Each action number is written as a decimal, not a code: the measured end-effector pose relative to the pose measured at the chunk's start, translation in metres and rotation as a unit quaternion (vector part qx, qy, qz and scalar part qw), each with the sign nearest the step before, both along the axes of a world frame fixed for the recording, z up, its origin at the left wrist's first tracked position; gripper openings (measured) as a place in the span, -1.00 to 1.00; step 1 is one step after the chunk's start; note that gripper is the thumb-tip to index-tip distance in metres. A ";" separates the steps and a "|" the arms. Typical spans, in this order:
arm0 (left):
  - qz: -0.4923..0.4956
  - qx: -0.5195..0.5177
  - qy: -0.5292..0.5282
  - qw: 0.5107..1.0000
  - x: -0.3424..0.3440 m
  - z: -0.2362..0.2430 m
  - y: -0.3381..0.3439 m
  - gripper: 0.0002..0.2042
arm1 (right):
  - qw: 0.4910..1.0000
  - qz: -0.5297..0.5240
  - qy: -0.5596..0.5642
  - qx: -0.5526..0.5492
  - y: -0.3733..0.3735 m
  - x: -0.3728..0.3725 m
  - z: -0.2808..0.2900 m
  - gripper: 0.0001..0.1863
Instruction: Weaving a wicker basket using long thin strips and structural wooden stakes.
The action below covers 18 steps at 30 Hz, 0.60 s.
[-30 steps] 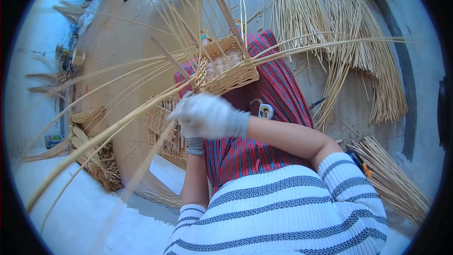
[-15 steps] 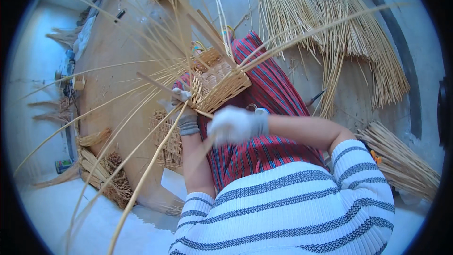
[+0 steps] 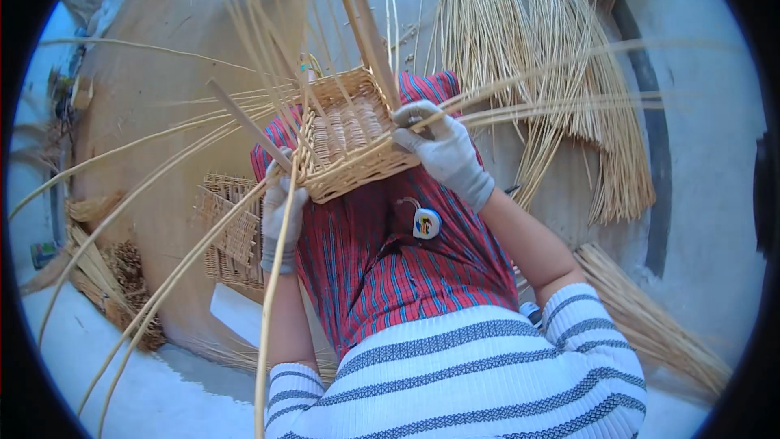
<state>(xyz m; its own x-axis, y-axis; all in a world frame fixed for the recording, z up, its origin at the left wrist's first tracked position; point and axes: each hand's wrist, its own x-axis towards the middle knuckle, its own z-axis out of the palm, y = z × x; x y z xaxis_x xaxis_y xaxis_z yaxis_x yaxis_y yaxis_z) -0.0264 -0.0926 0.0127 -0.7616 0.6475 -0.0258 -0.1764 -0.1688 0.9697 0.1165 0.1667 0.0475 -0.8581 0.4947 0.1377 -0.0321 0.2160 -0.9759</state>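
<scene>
A rectangular wicker basket (image 3: 357,169), partly woven, rests tilted over my lap with its inside showing. Long pale canes (image 3: 187,142) fan out from its rim on several sides. My left hand (image 3: 283,203), in a whitish glove, grips the near left corner; its fingers are partly behind the canes. At the near right corner my gloved right hand (image 3: 439,146) is closed on the rim, next to canes that stretch to the right. Flat wooden strips (image 3: 370,45) stand up from the corners.
A small round tape measure (image 3: 426,223) lies on the red striped cloth (image 3: 406,276) over my lap. Flat woven pieces (image 3: 231,232) lie at left on the brown board (image 3: 179,219). Big cane bundles (image 3: 561,89) spread over the floor at right, another bundle (image 3: 650,313) nearer.
My right hand has moved from in front of my lap up to the basket's near right corner and closed there. The basket has turned and sits more level, and the tape measure is uncovered.
</scene>
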 end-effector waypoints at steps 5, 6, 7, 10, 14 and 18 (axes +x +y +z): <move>0.053 -0.038 0.134 0.989 -0.001 -0.032 0.011 -0.31 | 0.995 -0.078 -0.008 -0.065 -0.024 -0.006 0.008 -0.86; 0.058 -0.032 0.133 0.989 -0.002 -0.034 0.013 -0.31 | 0.993 -0.104 -0.004 -0.052 -0.026 -0.008 0.007 -0.87; 0.065 -0.032 0.147 0.986 -0.001 -0.036 0.017 -0.32 | 0.992 -0.120 0.000 -0.049 -0.027 -0.010 0.004 -0.89; 0.080 -0.041 0.146 0.985 0.005 -0.042 0.024 -0.30 | 0.988 -0.137 0.033 -0.056 -0.029 -0.012 -0.005 -0.90; 0.127 0.000 0.184 0.975 0.009 -0.046 0.029 -0.33 | 0.986 -0.078 0.107 0.103 -0.068 0.037 -0.003 -0.86; 0.124 -0.012 0.203 0.971 0.006 -0.046 0.031 -0.30 | 0.980 0.057 0.150 0.115 -0.070 0.018 0.021 -0.87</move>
